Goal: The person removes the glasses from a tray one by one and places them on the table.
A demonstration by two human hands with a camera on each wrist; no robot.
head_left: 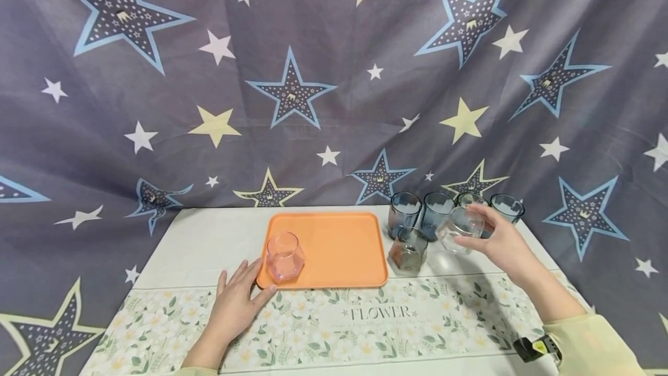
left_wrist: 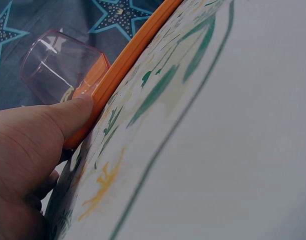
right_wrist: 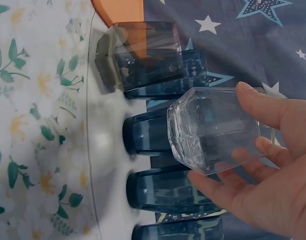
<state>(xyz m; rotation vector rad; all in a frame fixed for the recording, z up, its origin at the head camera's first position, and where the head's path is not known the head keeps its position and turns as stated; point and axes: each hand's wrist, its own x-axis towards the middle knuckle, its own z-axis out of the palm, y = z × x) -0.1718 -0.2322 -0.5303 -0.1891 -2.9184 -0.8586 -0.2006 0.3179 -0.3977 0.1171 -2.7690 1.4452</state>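
Note:
In the head view my right hand (head_left: 503,245) holds a clear drinking glass (head_left: 459,230) in the air, tilted, thumb and fingers around its rim end. The right wrist view shows the faceted base of this clear glass (right_wrist: 193,132) pointing away from the palm. My left hand (head_left: 237,300) grips the front left corner of an orange tray (head_left: 339,248), thumb (left_wrist: 75,112) against its rim. On the tray's left part stands a pink-tinted glass (head_left: 285,260). A smoky grey glass (head_left: 409,253) stands just right of the tray, near the clear one.
Several blue glasses stand in a row at the back right, among them one at the left end (head_left: 404,213) and one at the right end (head_left: 508,208). A floral cloth strip (head_left: 386,329) crosses the white table. Behind hangs a star-patterned curtain (head_left: 323,16).

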